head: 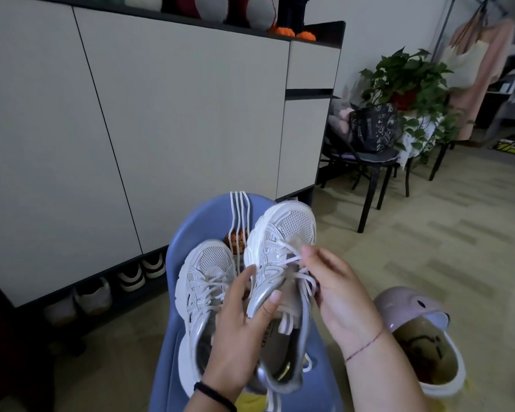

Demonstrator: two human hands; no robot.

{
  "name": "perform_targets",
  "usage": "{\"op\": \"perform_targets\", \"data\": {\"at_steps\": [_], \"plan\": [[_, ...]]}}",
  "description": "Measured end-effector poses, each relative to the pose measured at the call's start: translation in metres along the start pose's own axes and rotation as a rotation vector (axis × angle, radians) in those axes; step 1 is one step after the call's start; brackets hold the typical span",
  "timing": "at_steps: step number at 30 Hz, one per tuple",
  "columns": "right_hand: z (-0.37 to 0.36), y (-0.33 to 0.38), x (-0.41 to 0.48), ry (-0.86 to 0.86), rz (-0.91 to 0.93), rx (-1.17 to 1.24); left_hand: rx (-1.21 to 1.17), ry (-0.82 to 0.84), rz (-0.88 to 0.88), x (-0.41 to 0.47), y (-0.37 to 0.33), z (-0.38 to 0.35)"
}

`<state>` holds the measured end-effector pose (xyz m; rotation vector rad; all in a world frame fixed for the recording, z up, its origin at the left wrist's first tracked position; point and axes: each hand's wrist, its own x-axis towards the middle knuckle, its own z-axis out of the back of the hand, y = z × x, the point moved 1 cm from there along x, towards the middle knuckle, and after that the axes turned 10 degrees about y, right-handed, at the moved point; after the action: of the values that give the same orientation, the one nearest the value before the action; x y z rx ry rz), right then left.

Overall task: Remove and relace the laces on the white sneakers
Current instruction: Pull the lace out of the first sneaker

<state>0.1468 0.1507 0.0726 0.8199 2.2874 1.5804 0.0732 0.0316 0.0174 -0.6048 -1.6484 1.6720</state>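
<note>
Two white mesh sneakers lie on a blue seat [191, 230]. The left sneaker [204, 281] rests flat with its laces in. The right sneaker [283, 233] is tilted up on its side. My left hand [244, 319] grips this sneaker's silver collar, thumb on top. My right hand [330, 281] pinches a white lace [292, 259] at the upper eyelets. Loose white laces [240, 215] lie in several strands across the seat behind the shoes.
A large white cabinet [161, 129] stands to the left, with shoes [131, 278] stored under it. A pink slipper [419, 337] lies on the floor at my right. Further right stand a black chair [369, 162] with a bag and a potted plant [408, 84].
</note>
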Motion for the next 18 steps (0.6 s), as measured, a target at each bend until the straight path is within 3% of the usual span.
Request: {"op": "perform_targets", "data": {"at_steps": [2, 4, 8, 12, 18], "plan": [[0.0, 0.001, -0.002, 0.025, -0.033, 0.247, -0.02, 0.002, -0.001, 0.0, -0.001, 0.0], [-0.001, 0.004, -0.003, 0.023, -0.029, 0.26, -0.019, -0.005, -0.006, 0.001, -0.001, 0.001], [0.002, 0.009, -0.004, -0.037, 0.043, -0.405, 0.103, -0.017, 0.008, -0.002, 0.001, 0.001], [-0.001, 0.009, -0.007, 0.026, 0.033, -0.843, 0.286, -0.018, -0.019, -0.001, 0.003, 0.003], [0.002, 0.006, -0.006, -0.096, -0.045, -0.881, 0.361, -0.024, -0.019, -0.001, 0.003, 0.001]]}}
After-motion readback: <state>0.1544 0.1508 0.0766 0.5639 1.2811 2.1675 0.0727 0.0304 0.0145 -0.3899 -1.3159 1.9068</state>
